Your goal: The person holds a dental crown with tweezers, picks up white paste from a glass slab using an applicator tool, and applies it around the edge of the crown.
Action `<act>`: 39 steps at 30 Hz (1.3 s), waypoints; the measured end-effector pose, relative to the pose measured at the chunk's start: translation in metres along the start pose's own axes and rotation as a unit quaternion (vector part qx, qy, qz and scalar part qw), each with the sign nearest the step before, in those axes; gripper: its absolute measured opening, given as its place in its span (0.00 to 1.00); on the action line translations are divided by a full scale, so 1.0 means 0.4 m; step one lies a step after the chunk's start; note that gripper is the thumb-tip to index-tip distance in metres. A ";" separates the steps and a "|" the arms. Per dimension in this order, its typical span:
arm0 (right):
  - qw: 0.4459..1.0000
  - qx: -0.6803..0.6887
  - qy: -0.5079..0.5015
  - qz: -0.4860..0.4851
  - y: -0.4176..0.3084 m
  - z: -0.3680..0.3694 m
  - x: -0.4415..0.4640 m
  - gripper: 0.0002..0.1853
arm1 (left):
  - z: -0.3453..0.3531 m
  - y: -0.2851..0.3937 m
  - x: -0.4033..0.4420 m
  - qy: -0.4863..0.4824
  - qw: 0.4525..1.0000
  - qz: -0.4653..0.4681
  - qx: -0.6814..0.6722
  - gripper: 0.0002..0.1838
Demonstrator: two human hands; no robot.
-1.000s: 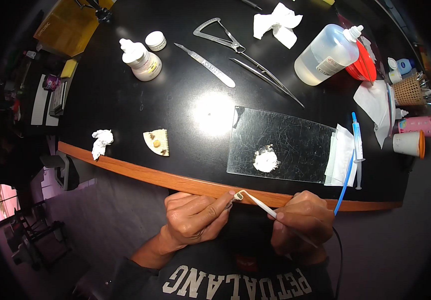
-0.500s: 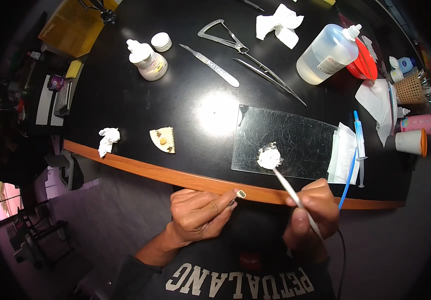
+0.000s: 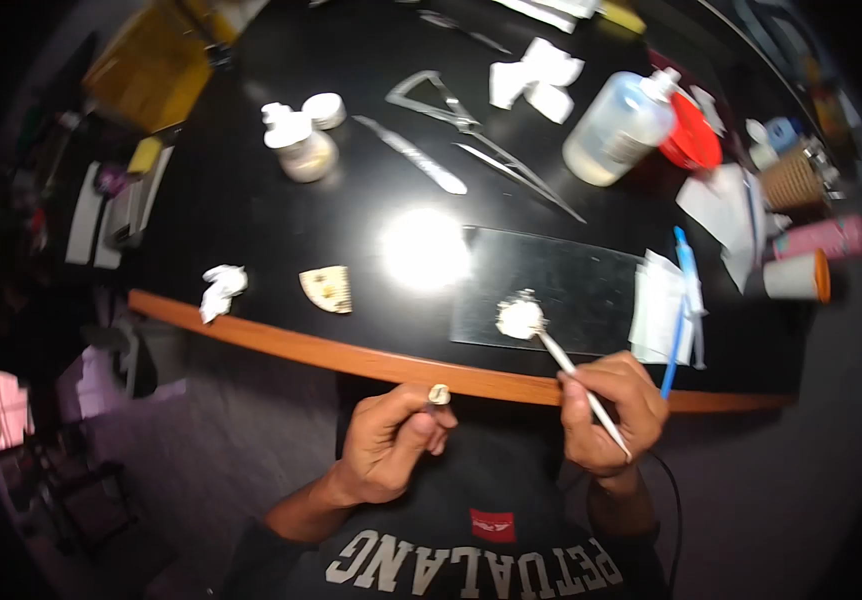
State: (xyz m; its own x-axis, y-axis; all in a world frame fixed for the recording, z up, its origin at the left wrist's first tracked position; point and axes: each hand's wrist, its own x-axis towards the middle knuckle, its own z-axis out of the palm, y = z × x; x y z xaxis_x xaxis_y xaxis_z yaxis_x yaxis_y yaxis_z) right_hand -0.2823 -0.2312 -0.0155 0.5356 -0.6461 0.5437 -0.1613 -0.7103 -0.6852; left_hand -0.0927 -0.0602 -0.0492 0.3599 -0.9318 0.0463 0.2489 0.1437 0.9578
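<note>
My left hand (image 3: 391,445) is closed, pinching a small cream tooth-like piece (image 3: 438,395) between thumb and fingers, just in front of the table edge. Its top face shows a darker curved mark, blurred. In my right hand (image 3: 613,415), a slender white stick-like tool (image 3: 591,398) is gripped like a pen. The tool's far end touches the right side of a mound of white powder or paste (image 3: 519,317), so its tip shape cannot be made out. The mound lies on a scratched glass slab (image 3: 581,270) near the table's front.
On the black table are a fan-shaped cream sponge (image 3: 327,289), crumpled tissue (image 3: 223,292), dropper bottle (image 3: 301,150), scalpel (image 3: 413,157), caliper (image 3: 433,102), tweezers (image 3: 521,180), large squeeze bottle (image 3: 616,130) and blue-tipped syringe (image 3: 689,270). A wooden edge (image 3: 291,340) runs along the front.
The whole view has shifted slightly. My left hand has moved left and turned, so the piece now points upward. The tool in my right hand has moved to the mound's right side.
</note>
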 end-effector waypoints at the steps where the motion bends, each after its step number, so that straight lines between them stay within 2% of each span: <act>1: 1.000 -0.010 0.008 -0.018 0.004 -0.004 -0.007 0.04 | -0.002 0.018 0.000 -0.010 1.000 -0.015 0.024 0.12; 2: 0.999 -0.015 0.016 -0.036 0.009 -0.002 -0.016 0.04 | -0.019 0.028 -0.008 -0.032 0.998 -0.048 0.019 0.15; 4: 0.998 0.033 0.060 0.011 0.016 -0.008 -0.044 0.07 | -0.055 0.055 -0.020 -0.026 0.998 -0.043 0.045 0.15; 6: 0.994 0.039 0.093 0.043 0.023 -0.006 -0.056 0.10 | -0.098 0.098 -0.047 0.059 0.993 -0.029 0.096 0.14; 8: 0.996 0.068 0.048 0.025 0.023 -0.001 -0.036 0.18 | -0.151 0.150 -0.052 0.134 0.983 0.032 0.119 0.10; 11: 0.996 0.080 0.024 -0.007 -0.013 0.055 -0.004 0.23 | -0.260 0.175 -0.040 0.275 0.898 0.109 0.325 0.03; 14: 0.995 0.079 -0.026 -0.054 -0.049 0.100 0.037 0.24 | -0.340 0.193 -0.011 0.387 0.783 0.112 0.475 0.07; 15: 0.995 0.075 -0.035 -0.063 -0.061 0.112 0.047 0.24 | -0.359 0.180 0.004 0.411 0.774 0.131 0.463 0.10; 16: 0.994 0.072 -0.045 -0.071 -0.075 0.124 0.056 0.23 | -0.372 0.176 0.008 0.409 0.773 0.106 0.473 0.10; 19: 0.990 0.078 -0.074 -0.091 -0.110 0.152 0.073 0.22 | -0.393 0.155 0.012 0.402 0.784 0.042 0.472 0.08; 22: 0.982 0.110 -0.093 -0.121 -0.132 0.192 0.083 0.21 | -0.402 0.137 0.006 0.392 0.783 0.058 0.480 0.06; 25: 0.966 0.138 -0.123 -0.178 -0.171 0.241 0.117 0.18 | -0.363 0.179 -0.006 0.348 0.794 0.119 0.483 0.05; 28: 0.954 0.107 -0.115 -0.257 -0.217 0.309 0.141 0.16 | -0.301 0.231 -0.044 0.290 0.843 0.109 0.440 0.04; 29: 0.953 0.116 -0.111 -0.256 -0.240 0.327 0.142 0.16 | -0.286 0.243 -0.060 0.261 0.855 0.113 0.433 0.04; 30: 0.953 0.123 -0.108 -0.256 -0.261 0.340 0.141 0.16 | -0.269 0.254 -0.081 0.234 0.877 0.082 0.413 0.03; 32: 0.944 0.194 -0.080 -0.256 -0.264 0.379 0.113 0.13 | -0.240 0.246 -0.095 0.164 0.931 0.110 0.307 0.02; 34: 0.931 0.276 -0.091 -0.221 -0.240 0.378 0.072 0.10 | -0.233 0.196 -0.093 0.148 0.963 0.096 0.204 0.02; 36: 0.938 0.260 -0.081 -0.213 -0.230 0.357 0.065 0.10 | -0.223 0.172 -0.084 0.111 0.985 0.041 0.129 0.02; 38: 0.952 0.229 -0.086 -0.182 -0.209 0.317 0.051 0.11 | -0.180 0.145 -0.064 0.112 0.992 0.017 0.057 0.02; 39: 0.956 0.213 -0.090 -0.182 -0.193 0.296 0.045 0.11 | -0.171 0.141 -0.060 0.099 0.993 0.004 0.056 0.03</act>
State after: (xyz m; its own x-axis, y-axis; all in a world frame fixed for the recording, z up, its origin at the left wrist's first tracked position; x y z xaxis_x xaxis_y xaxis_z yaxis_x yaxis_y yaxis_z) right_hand -0.1621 -0.1550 -0.0102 0.6321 -0.2932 0.7173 0.3938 -0.6757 -0.6231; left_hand -0.0258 -0.0070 -0.0158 0.5344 -0.8452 0.0082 0.1477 0.1030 0.9837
